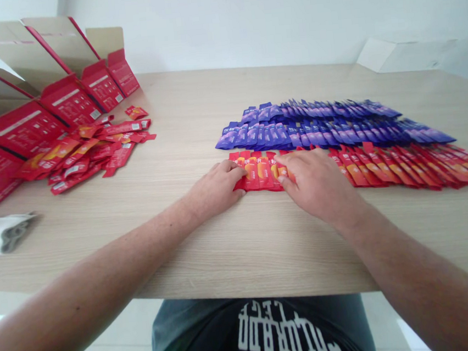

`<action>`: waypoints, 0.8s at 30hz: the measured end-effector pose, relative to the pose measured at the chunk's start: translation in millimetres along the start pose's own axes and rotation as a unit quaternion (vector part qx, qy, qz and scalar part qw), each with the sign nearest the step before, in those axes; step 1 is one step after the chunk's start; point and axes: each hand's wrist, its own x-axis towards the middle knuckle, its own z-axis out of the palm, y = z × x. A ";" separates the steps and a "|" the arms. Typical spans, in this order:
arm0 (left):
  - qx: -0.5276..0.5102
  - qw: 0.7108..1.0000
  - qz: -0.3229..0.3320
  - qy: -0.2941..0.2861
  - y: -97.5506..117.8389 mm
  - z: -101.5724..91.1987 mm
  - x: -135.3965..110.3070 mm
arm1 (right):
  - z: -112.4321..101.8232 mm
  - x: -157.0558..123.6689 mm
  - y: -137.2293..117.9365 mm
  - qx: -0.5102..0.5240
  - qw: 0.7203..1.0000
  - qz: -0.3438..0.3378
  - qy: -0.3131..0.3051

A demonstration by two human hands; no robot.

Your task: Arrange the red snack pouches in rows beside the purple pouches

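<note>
My left hand [221,186] has its fingers curled over the left end of a row of red sachets [264,171] with orange prints. Further along the same row, my right hand [317,181] pinches the sachets between thumb and fingers, hiding several under the palm. To the right of that hand, more red sachets [399,168] lean over one another in an overlapping line. Just behind the red row lie two rows of purple sachets [271,134], also overlapped.
Red cartons [71,97] with raised flaps line the left side. In front of them lies a loose heap of red sachets [86,151]. A folded white cloth-like item [3,233] is near the left edge. A white box [404,55] stands at the back right of the wooden table [191,246].
</note>
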 end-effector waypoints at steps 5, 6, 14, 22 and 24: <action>0.002 1.000 0.004 -0.003 5.2 1.6 4.4 | -11.9 -15.7 23.5 0.008 0.998 0.017 0.058; 0.002 1.000 0.004 -0.003 6.0 1.9 5.1 | -11.9 -18.4 25.6 0.010 0.998 0.017 0.063; 0.018 1.000 -0.004 0.003 11.1 3.9 9.4 | -0.3 -30.5 25.4 0.024 0.999 0.017 0.040; 0.007 1.000 -0.011 0.013 18.7 3.8 15.6 | 2.6 -33.2 22.0 0.041 0.999 0.017 0.030; -0.006 1.000 -0.005 0.022 15.1 3.1 14.5 | 1.6 -35.3 23.2 0.046 0.998 0.020 0.035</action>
